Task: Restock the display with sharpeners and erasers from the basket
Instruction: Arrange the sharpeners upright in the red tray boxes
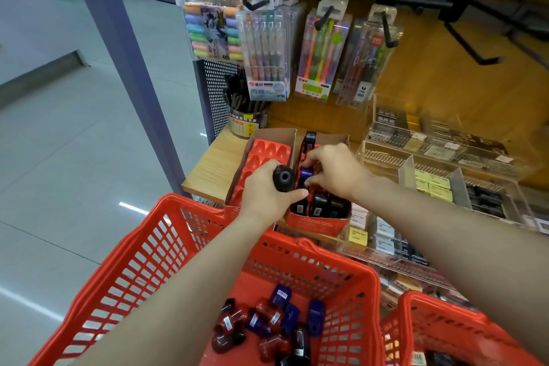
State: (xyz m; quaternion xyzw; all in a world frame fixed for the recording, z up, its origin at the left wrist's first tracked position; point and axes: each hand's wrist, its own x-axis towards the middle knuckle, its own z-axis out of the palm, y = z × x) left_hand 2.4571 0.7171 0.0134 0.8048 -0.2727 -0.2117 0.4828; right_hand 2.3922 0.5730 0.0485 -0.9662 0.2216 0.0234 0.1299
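A person restocks a stationery shelf, arms reaching over a red basket that sits just below the wooden shelf's front edge, close enough that each piece travels only a short way up. At far left lies open tiled floor, the only free room around the work; a blue-grey post marks the display's left limit.

On the shelf, the left display box shows bare red moulded cups with nothing in them. The left hand is closed around a black sharpener, its hole facing the camera, held over the seam between the two boxes, apparently kept ready as the next piece to go in. The right display box is partly filled, dark sharpeners standing upright along its near end. The right hand reaches into its middle, fingertips pinched on a blue sharpener, seemingly seating it in a cup; whether it is already down cannot be told.

Space is tight: the two hands nearly touch, and cardboard walls hem the right hand on both sides. Pen packs hang from hooks above, clear of the hands. To the right, clear bins of small stock crowd the shelf.

In the basket, a heap of red, blue and dark sharpeners waits, suggesting much restocking is left. A second red basket sits at lower right, its contents unclear.
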